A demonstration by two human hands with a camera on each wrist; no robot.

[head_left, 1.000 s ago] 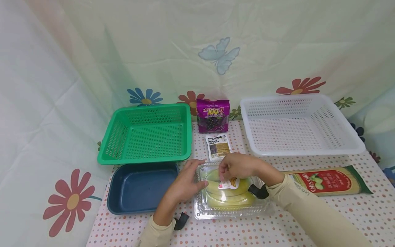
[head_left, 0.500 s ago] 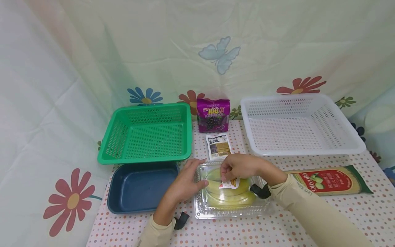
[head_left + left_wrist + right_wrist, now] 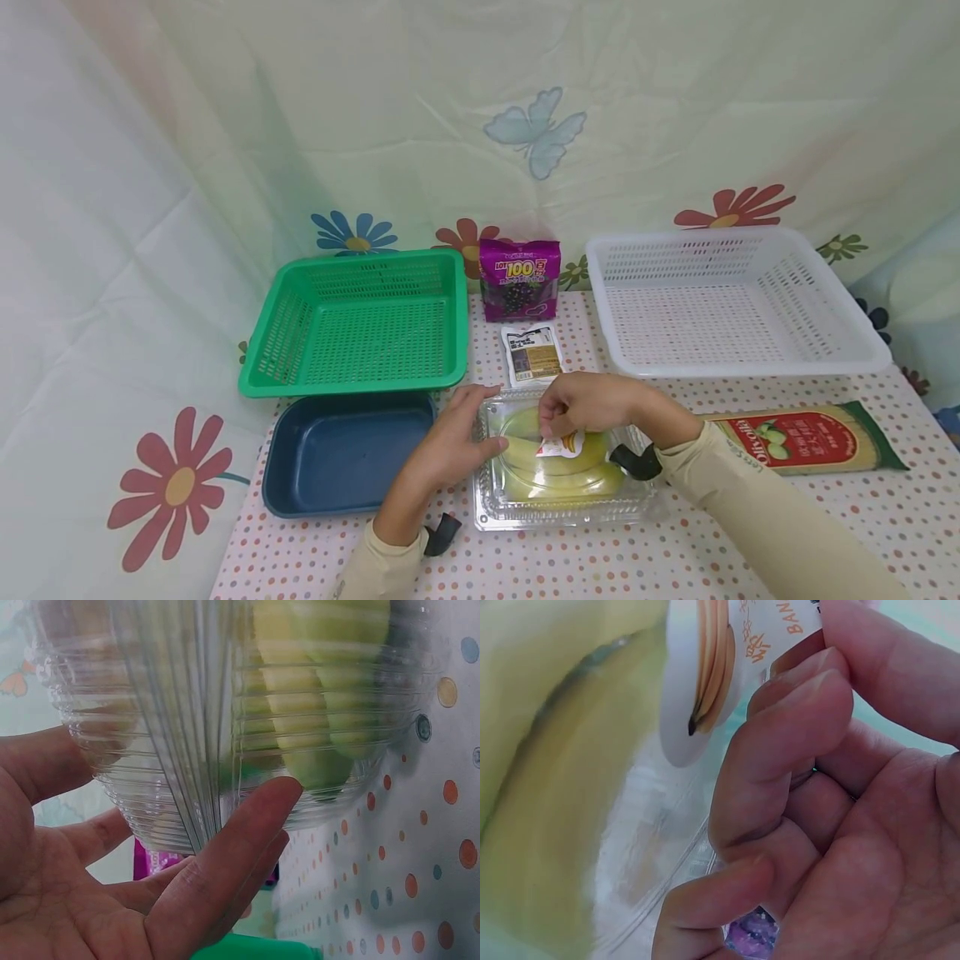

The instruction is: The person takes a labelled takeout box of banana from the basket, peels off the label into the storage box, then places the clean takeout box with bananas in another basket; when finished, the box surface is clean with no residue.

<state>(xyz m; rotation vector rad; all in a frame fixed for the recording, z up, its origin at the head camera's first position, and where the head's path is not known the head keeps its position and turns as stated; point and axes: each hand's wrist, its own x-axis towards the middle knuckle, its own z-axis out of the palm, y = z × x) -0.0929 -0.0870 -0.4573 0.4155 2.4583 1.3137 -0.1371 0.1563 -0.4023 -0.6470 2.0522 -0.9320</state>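
A clear plastic clamshell box [image 3: 517, 518] with yellow-green bananas [image 3: 573, 486] inside lies at the near middle of the table. My left hand [image 3: 452, 446] holds its left side, thumb over the lid and fingers against the ribbed wall [image 3: 337, 720]. Above the lid, my right hand [image 3: 588, 406] pinches one end of a white banana sticker [image 3: 566, 447] between thumb and curled index finger. In the right wrist view, that sticker [image 3: 679, 742] is lifted and bent at the pinched end, its rounded end lying over the box.
A green basket [image 3: 251, 379] and a navy tub [image 3: 273, 500] stand left. A white basket [image 3: 750, 369] is back right, with a spaghetti pack [image 3: 813, 439] before it. Behind the box are a white-and-brown packet [image 3: 534, 358] and a purple candy bag [image 3: 519, 282].
My right hand has shifted slightly to the right, pulling the sticker's pinched end, and less of the sticker shows. My left hand and the box stay in place.
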